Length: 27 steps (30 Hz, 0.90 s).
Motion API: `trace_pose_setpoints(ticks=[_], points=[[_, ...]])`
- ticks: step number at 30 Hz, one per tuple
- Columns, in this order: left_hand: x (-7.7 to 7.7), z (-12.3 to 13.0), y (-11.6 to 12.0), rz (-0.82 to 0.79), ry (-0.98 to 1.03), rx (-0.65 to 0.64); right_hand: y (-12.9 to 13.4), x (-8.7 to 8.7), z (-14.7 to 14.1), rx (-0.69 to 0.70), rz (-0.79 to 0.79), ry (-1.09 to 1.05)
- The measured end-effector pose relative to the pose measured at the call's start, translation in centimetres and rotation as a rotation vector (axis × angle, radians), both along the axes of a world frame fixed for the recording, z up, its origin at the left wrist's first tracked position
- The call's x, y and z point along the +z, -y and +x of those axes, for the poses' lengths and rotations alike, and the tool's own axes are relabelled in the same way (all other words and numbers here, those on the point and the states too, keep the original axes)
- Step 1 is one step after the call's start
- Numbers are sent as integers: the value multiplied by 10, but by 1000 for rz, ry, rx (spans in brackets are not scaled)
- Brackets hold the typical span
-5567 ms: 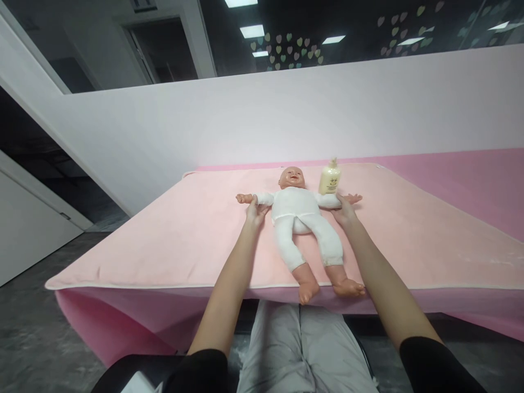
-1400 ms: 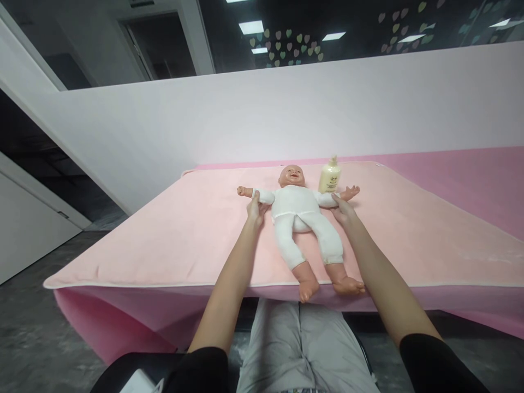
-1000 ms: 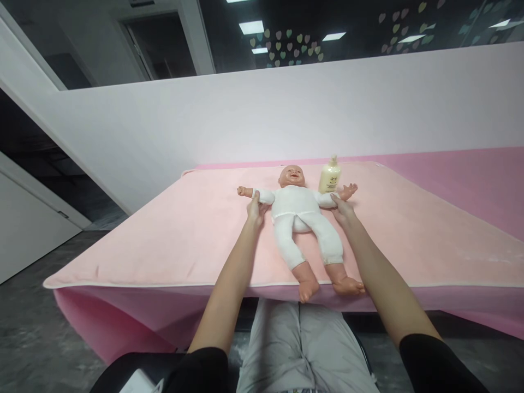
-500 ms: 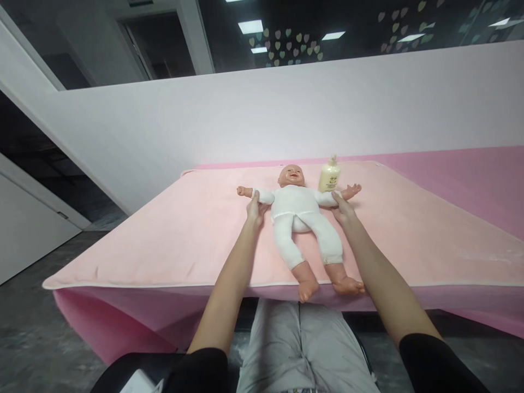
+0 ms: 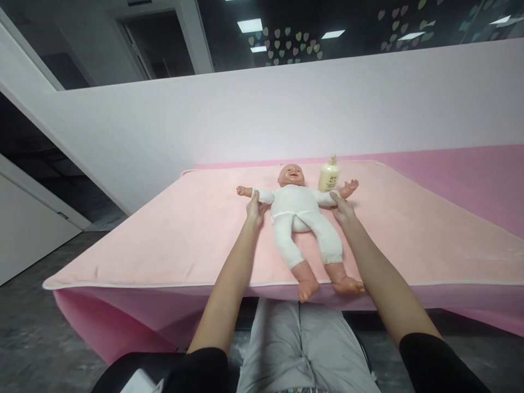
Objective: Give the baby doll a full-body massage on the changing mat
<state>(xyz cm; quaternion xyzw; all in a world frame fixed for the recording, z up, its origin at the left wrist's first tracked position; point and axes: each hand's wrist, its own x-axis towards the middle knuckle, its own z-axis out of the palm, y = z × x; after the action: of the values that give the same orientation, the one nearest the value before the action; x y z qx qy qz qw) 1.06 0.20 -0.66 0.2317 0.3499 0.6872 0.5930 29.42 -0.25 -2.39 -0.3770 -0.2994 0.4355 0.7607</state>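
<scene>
The doll [image 5: 295,201] lies on its back on the pink-covered counter [image 5: 164,234], between the two hands. The left hand [image 5: 344,208] pinches one sleeved arm, thumb on top; the right hand [image 5: 256,210] pinches the other likewise. Both forearms reach forward, angled inward. The pump bottle [image 5: 329,176] stands near the doll's head.

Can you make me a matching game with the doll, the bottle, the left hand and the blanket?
Things:
1. doll
2. bottle
3. left hand
4. blanket

Clues:
A. pale yellow, standing upright
B. pink, spread out under the doll
C. dressed in white, lying face up
D. holding the doll's arm that is farther from the bottle

Right pairs: 1-C, 2-A, 3-D, 4-B
</scene>
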Motion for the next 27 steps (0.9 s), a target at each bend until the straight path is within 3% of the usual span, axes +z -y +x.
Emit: trace_pose_setpoints(ticks=[10, 17, 27], points=[[-1, 0, 0, 4, 7, -4, 8, 11, -3, 29, -38, -45], [0, 1, 1, -24, -6, 10, 4, 4, 0, 79, 41, -41], [1, 1, 1, -35, -11, 4, 1, 0, -1, 27, 23, -21]])
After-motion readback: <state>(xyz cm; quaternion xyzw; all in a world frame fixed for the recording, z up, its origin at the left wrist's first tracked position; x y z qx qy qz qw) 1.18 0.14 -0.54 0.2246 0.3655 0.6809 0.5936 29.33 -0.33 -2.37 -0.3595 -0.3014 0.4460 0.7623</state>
